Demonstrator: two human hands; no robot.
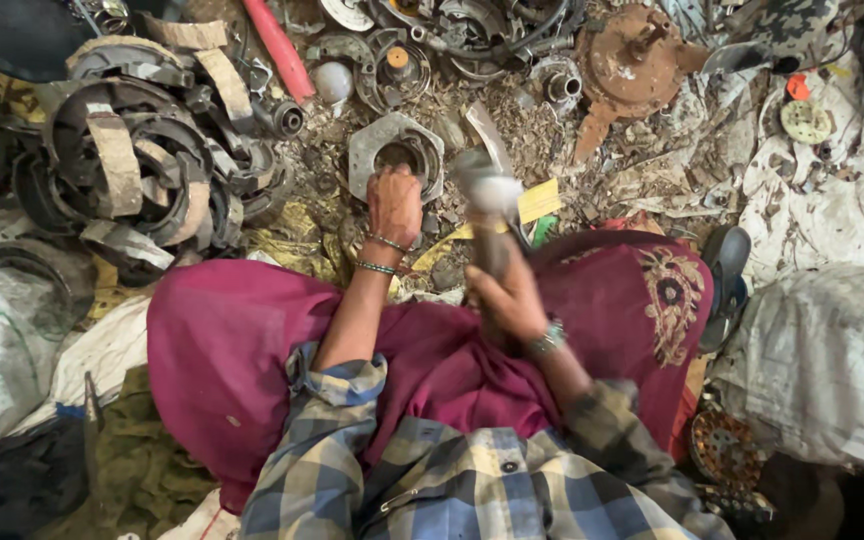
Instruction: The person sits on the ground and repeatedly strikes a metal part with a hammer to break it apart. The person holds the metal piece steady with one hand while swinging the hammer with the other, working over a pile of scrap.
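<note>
- Head view: left hand [394, 205] presses closed on a grey metal flange [395, 152] lying on the littered ground.
- Right hand [508, 297] grips a blurred hammer [484, 195], raised just beside it.
- Flange looks intact; the hammering seems unfinished.

A blue, grey and cream checked shirt with rolled sleeves covers both arms. A magenta cloth with gold embroidery drapes the lap, and thin beaded bangles circle each wrist
</note>
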